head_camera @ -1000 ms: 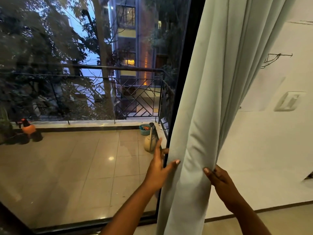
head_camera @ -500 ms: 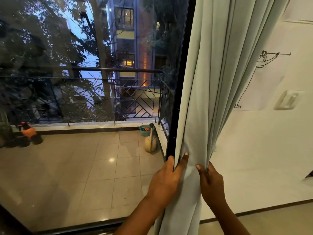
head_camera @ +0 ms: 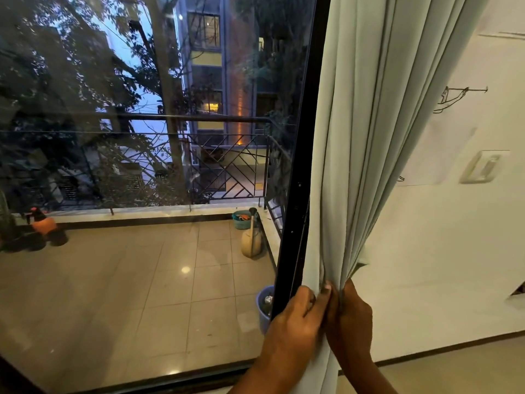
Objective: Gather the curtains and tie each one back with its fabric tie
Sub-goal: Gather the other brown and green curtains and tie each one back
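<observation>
Tightly pleated pale grey-green curtain [head_camera: 369, 137], pinched between left hand [head_camera: 295, 322], right hand [head_camera: 352, 322]

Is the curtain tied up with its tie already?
No, the curtain is only bunched between the left hand and right hand; no tie shows.

One curtain [head_camera: 369, 137], two hands, left [head_camera: 295, 322] and right [head_camera: 352, 325], one wall switch [head_camera: 481, 166], one watering can [head_camera: 251, 241]

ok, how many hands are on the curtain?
2. Left hand grips the curtain from the window side; right hand pinches it from the wall side. No tie is visible.
</observation>
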